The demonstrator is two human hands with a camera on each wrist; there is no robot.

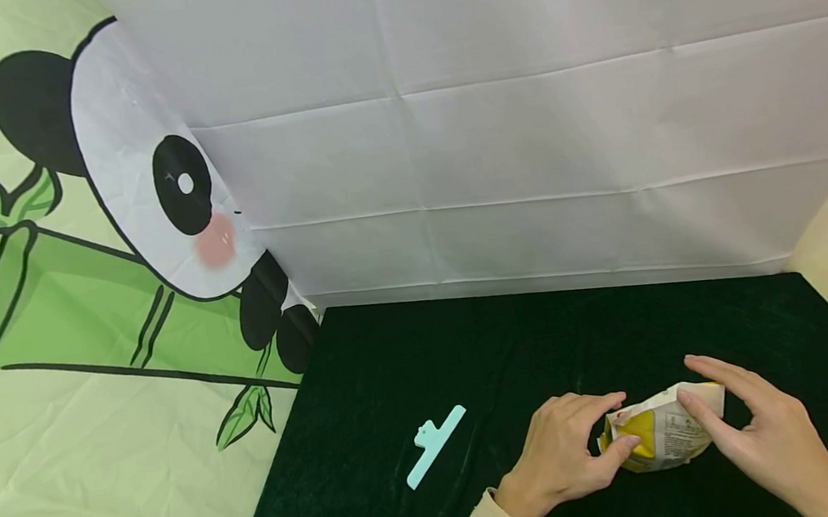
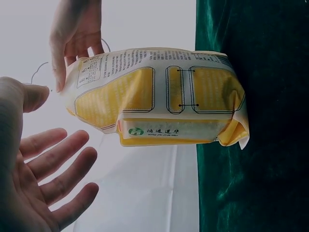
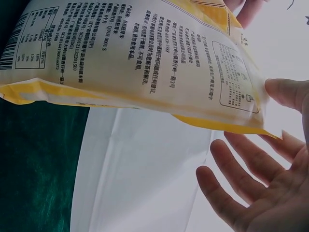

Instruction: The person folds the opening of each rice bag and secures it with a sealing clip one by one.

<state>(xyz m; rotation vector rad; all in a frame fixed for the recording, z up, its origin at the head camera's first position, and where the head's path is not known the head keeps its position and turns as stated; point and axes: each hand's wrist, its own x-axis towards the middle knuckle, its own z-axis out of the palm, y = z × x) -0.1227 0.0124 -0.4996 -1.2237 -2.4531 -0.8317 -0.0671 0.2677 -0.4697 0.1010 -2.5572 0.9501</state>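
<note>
Between both hands (image 1: 560, 455) (image 1: 757, 425), yellow packet (image 1: 662, 434), seemingly upright, broadside lying left-right.

Yellow-white packet (image 1: 662, 432); mint clip (image 1: 436, 445); dark-green cloth (image 1: 554, 336)

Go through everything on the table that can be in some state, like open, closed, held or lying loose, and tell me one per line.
yellow bag: standing on the dark cloth, top folded over, touched by fingers on both sides.
left hand: fingers relaxed, fingertips against the bag's left side.
right hand: fingers fairly straight, thumb at the bag's top edge.
light blue clip: lying loose on the cloth, left of the hands, untouched.
</note>
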